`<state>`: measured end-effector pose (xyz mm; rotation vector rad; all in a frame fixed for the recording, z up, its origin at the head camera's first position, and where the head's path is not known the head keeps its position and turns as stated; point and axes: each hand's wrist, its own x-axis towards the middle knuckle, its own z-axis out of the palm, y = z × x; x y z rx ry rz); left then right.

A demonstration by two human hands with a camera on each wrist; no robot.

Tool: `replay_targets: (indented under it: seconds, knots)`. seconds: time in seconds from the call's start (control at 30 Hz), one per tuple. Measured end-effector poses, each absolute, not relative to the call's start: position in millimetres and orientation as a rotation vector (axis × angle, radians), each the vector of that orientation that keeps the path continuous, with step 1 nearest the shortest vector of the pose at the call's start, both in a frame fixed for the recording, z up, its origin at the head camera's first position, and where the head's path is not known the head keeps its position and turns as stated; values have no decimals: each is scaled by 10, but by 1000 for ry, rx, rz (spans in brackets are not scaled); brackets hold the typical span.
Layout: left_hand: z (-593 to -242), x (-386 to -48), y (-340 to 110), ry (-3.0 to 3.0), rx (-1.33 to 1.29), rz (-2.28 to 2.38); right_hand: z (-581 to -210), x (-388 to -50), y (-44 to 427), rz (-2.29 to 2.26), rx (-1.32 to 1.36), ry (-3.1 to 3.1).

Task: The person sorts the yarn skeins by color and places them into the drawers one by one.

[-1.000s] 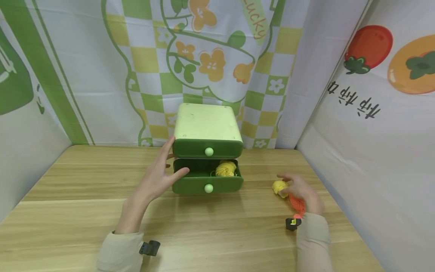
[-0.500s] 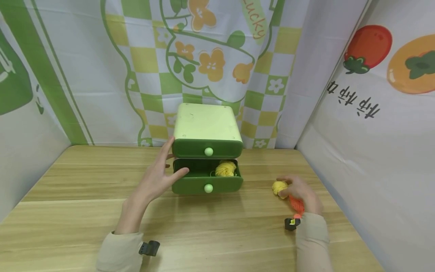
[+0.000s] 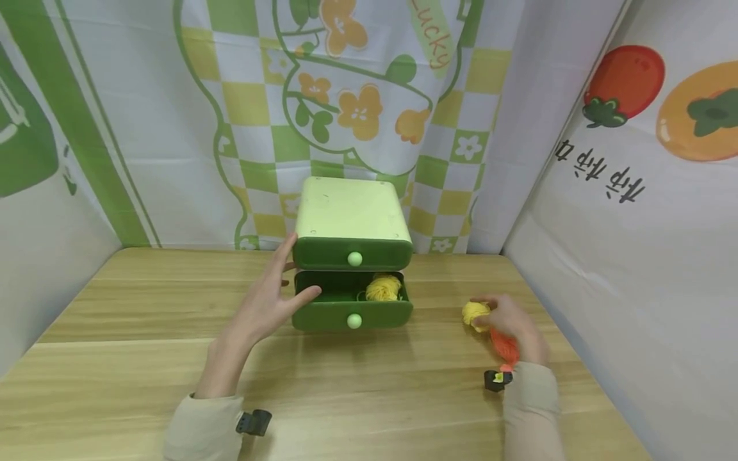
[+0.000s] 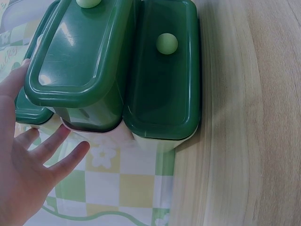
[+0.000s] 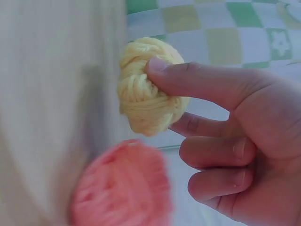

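My right hand (image 3: 507,320) pinches a small yellow ball of yarn (image 5: 148,101) between thumb and forefinger, at the table's right side. An orange ball of yarn (image 5: 124,188) lies close below that hand, partly hidden by it in the head view. My left hand (image 3: 268,301) is at the left side of a pale green drawer cabinet (image 3: 353,208), fingers spread and its forefinger touching the upper corner. Below the cabinet's shut top drawer (image 3: 323,254), a dark green drawer (image 3: 323,315) is pulled out. Inside it, on the right, sits another yellow ball of yarn (image 3: 383,288).
In the left wrist view, a further shut drawer (image 4: 162,89) is lowest, beside the table surface. The cabinet stands at the back of the wooden table (image 3: 369,397), close to a patterned curtain (image 3: 248,128). A printed white wall (image 3: 623,256) borders the right side.
The right fingers have closed onto the yellow ball of yarn, which has risen very slightly. My left hand and the drawers have stayed in place.
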<state>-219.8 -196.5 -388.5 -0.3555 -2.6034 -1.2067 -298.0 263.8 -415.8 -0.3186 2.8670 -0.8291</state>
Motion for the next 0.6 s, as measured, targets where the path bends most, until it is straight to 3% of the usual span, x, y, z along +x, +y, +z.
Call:
replay_targets:
  seconds: [0.6]
  knots:
    - [-3898, -2188, -1959, -2589, -364, -1222, -4023, -2959, 2579, -814, -385, 2984]
